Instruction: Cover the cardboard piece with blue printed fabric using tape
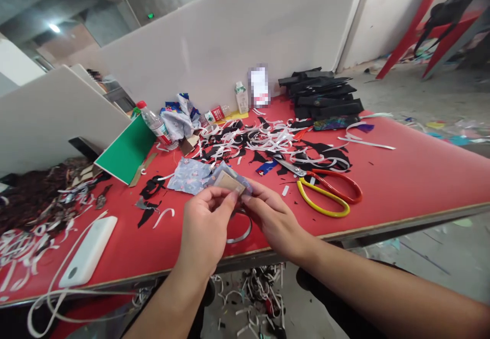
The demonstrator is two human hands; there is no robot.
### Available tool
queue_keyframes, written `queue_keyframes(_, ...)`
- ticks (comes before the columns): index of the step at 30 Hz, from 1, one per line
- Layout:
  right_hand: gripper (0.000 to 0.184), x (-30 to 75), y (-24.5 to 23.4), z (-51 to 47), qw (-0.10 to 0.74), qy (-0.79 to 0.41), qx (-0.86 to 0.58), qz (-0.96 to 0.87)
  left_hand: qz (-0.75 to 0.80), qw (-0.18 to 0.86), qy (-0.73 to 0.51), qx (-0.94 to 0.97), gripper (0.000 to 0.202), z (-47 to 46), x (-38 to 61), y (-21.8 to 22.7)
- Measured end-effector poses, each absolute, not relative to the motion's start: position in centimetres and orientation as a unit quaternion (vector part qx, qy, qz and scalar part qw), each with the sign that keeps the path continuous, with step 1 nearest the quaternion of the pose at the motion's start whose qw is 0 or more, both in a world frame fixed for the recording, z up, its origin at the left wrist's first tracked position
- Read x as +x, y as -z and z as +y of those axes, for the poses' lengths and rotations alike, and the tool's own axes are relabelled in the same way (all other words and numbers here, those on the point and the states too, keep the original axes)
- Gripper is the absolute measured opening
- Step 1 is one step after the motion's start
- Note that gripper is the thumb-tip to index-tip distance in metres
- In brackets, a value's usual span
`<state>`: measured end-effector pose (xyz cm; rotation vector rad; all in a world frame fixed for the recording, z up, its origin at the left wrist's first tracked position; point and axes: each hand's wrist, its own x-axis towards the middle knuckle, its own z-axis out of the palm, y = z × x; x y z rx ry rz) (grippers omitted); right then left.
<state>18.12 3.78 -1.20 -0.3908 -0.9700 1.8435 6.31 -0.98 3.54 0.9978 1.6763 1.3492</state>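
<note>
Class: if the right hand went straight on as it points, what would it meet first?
Likely the card, just ahead, then the left hand; exact depth is unclear.

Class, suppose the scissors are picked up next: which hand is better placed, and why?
Probably the right hand: the scissors lie on its side, while the left hand is farther away. Both hands are busy with patterned fabric.

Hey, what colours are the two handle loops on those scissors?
The nearer loop is yellow, the farther loop red; best seen in the head view.
</note>
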Motion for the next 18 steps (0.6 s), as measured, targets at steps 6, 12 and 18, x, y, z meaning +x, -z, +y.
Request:
queue_keyframes(6,0.018,18.07,1.26,3.33,0.498,-0.735,-0.144,-0.437,0.639,0.403,-0.551,0.354,0.021,-1.18,6.76,-4.01)
queue_keyframes(12,0.023,17.85,1.38,3.02,0.495,-0.726,-0.124,-0.461,0.635,0.412,-0.553,0.348,0.018,-1.84,6.79,-4.35)
queue_keyframes(18,0.023,17.91,1.16,2.7,0.489,-0.703,-0.145,-0.496,0.63,0.406,-0.567,0.342,0.016,-1.87,6.99,-4.23)
